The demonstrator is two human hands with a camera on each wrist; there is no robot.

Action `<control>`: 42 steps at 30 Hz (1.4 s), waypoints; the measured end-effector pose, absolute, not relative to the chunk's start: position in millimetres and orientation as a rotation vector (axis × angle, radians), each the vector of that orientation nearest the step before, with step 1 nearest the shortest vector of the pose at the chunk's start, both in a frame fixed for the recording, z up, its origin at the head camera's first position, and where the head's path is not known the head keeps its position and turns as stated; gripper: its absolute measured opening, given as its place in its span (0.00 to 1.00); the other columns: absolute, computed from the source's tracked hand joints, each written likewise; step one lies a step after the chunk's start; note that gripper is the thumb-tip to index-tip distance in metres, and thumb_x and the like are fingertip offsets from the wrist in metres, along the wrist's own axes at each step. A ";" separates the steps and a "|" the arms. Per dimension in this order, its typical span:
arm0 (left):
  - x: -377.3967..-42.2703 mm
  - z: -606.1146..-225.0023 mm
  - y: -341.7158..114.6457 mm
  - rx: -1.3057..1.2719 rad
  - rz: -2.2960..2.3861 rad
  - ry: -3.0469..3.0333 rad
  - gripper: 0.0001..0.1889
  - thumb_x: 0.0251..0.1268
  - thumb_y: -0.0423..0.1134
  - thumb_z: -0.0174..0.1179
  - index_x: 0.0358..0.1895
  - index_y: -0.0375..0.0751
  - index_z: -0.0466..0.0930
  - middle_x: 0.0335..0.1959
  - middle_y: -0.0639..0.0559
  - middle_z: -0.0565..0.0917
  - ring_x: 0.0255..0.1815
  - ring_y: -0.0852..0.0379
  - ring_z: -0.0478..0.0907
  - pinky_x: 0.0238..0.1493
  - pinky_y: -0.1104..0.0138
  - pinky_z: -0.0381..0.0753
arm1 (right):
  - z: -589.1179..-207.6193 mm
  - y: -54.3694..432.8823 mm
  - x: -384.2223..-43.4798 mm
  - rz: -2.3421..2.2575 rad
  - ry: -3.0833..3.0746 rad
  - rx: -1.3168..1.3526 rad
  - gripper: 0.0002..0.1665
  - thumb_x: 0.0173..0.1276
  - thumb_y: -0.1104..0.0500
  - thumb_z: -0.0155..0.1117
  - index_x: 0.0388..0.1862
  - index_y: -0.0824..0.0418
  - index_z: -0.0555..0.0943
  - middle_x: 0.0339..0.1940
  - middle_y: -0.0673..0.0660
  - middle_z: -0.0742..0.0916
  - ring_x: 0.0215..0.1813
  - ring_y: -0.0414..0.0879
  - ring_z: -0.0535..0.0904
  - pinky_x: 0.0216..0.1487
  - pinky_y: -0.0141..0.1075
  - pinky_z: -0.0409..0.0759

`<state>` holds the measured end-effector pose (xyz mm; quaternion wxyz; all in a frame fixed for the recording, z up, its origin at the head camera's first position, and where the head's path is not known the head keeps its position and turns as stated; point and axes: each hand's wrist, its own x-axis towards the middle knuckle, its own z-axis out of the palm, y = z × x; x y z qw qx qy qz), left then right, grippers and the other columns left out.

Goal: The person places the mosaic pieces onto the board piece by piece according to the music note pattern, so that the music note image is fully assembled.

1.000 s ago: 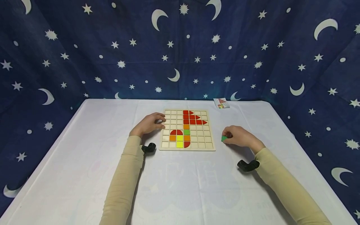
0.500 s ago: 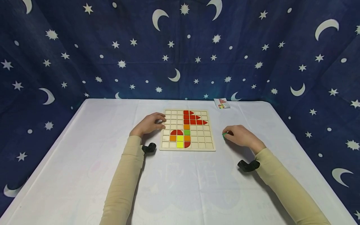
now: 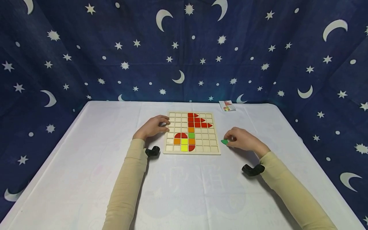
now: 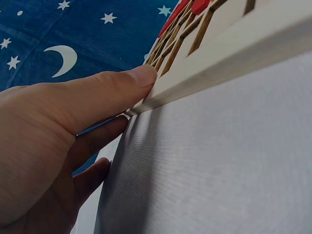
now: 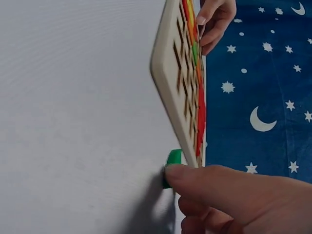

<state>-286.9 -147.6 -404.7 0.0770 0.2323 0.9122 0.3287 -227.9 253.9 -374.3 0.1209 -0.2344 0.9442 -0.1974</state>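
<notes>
A square wooden grid board lies on the table, with red, orange, yellow and green tiles set in some cells. My left hand rests at its left edge; in the left wrist view the straight thumb touches the rim, the other fingers relaxed beside it. To the right of the board, my right hand pinches a small green tile between thumb and fingers. The right wrist view shows a curved side on this green tile, its rest hidden behind the thumb.
A small printed card with a coloured pattern lies near the back edge of the white-covered table. A dark blue curtain with moons and stars hangs behind. Black wrist cameras are strapped to both forearms.
The green tile has turned in my right fingers, and the right hand has shifted slightly left towards the board. The left hand and the board have stayed in place.
</notes>
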 end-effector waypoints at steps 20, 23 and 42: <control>-287.3 -403.9 -146.6 0.685 0.977 2.733 0.20 0.62 0.39 0.68 0.56 0.35 0.81 0.66 0.41 0.73 0.70 0.43 0.65 0.73 0.54 0.60 | -382.5 248.1 -227.4 -0.650 2.813 -0.677 0.12 0.64 0.61 0.69 0.43 0.65 0.82 0.32 0.52 0.82 0.34 0.45 0.74 0.37 0.38 0.75; -287.2 -404.0 -146.7 0.684 0.976 2.734 0.20 0.62 0.38 0.68 0.55 0.35 0.81 0.66 0.41 0.73 0.70 0.43 0.65 0.73 0.54 0.60 | -379.4 238.5 -227.8 -0.684 2.824 -0.670 0.12 0.64 0.59 0.70 0.43 0.65 0.83 0.34 0.52 0.83 0.35 0.45 0.75 0.36 0.38 0.76; -287.4 -405.1 -147.1 0.692 0.977 2.738 0.20 0.62 0.38 0.67 0.55 0.35 0.81 0.66 0.41 0.73 0.70 0.44 0.65 0.73 0.54 0.60 | -377.0 104.1 -207.2 -0.642 2.738 -0.973 0.13 0.62 0.52 0.72 0.40 0.58 0.84 0.31 0.47 0.82 0.35 0.40 0.74 0.39 0.34 0.76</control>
